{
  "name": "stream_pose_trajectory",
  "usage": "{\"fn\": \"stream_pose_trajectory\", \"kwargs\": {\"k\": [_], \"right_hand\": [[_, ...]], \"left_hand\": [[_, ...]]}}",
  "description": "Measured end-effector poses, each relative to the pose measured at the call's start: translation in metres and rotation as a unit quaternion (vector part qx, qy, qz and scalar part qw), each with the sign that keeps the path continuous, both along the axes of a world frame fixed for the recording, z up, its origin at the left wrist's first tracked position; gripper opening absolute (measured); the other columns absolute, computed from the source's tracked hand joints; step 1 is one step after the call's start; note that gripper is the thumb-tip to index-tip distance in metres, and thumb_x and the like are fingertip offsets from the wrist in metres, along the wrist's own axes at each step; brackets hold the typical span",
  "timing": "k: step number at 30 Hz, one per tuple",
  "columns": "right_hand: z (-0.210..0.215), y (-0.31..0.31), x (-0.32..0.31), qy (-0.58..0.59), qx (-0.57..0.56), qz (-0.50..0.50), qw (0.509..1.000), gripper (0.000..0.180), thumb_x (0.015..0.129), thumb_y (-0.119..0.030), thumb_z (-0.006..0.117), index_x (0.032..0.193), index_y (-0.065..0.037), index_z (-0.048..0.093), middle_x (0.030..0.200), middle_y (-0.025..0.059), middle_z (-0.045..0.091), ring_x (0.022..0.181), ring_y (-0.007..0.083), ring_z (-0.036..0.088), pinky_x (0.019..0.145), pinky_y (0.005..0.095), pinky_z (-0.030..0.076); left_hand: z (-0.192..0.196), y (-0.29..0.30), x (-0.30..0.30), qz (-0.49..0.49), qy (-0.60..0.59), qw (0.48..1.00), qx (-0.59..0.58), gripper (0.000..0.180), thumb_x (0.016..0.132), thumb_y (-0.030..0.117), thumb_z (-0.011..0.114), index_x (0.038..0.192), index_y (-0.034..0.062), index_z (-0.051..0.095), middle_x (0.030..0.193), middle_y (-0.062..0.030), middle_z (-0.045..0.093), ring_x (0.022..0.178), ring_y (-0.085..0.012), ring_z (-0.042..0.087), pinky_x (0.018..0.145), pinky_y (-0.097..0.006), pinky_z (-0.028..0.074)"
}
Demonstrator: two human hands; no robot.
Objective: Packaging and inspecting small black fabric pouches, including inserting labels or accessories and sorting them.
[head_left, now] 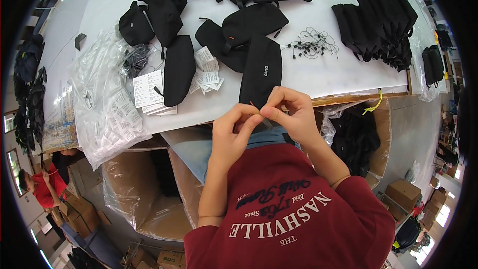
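At the table's near edge my left hand (236, 125) and my right hand (291, 115) meet, thumbs and fingertips pinched together. What they pinch is too small and covered to make out. Right behind the fingertips lies the near end of a black zippered pouch (261, 69), where a small orange tab (252, 103) shows beside my left fingers. Farther right is a tangle of thin black tag cords (312, 45) with small black ends. Small white printed labels (206, 69) lie left of the pouch, next to another black pouch (179, 69).
More black pouches (254, 22) are heaped at the far side, with a stacked row (376, 20) at right. White cards (149, 89) and clear plastic bags (109, 104) lie left. Open cartons (144, 189) stand below the table edge. A person in red (47, 187) is at far left.
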State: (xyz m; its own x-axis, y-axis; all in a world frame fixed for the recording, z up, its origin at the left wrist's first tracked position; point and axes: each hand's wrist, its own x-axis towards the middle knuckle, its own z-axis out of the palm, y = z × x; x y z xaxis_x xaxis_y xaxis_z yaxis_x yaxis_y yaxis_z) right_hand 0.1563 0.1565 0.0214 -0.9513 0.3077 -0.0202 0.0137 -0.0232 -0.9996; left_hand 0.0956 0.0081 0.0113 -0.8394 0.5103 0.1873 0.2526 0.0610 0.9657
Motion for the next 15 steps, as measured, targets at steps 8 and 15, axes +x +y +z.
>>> {"fn": "stream_pose_trajectory", "kwargs": {"k": [8, 15], "right_hand": [[0.002, -0.004, 0.005, 0.031, -0.056, 0.069, 0.996, 0.015, 0.082, -0.012, 0.07, 0.073, -0.004, 0.062, 0.064, -0.0046, 0.053, 0.054, 0.0003, 0.037, 0.048, 0.0189, 0.027], [0.0, 0.002, 0.001, -0.007, -0.192, 0.079, 0.978, 0.018, 0.083, -0.012, 0.07, 0.07, -0.002, 0.062, 0.068, -0.004, 0.054, 0.058, 0.0011, 0.043, 0.052, 0.0174, 0.032]], "left_hand": [[-0.022, -0.008, -0.003, -0.111, -0.207, 0.962, 0.138, 0.02, 0.077, 0.015, 0.075, 0.08, 0.0038, 0.06, 0.061, 0.0064, 0.049, 0.054, -0.0014, 0.034, 0.048, -0.019, 0.025], [-0.012, -0.002, -0.001, -0.077, -0.155, 0.979, 0.107, 0.015, 0.078, 0.012, 0.074, 0.084, 0.0039, 0.062, 0.058, 0.0057, 0.046, 0.052, -0.0018, 0.033, 0.046, -0.02, 0.025]]}}
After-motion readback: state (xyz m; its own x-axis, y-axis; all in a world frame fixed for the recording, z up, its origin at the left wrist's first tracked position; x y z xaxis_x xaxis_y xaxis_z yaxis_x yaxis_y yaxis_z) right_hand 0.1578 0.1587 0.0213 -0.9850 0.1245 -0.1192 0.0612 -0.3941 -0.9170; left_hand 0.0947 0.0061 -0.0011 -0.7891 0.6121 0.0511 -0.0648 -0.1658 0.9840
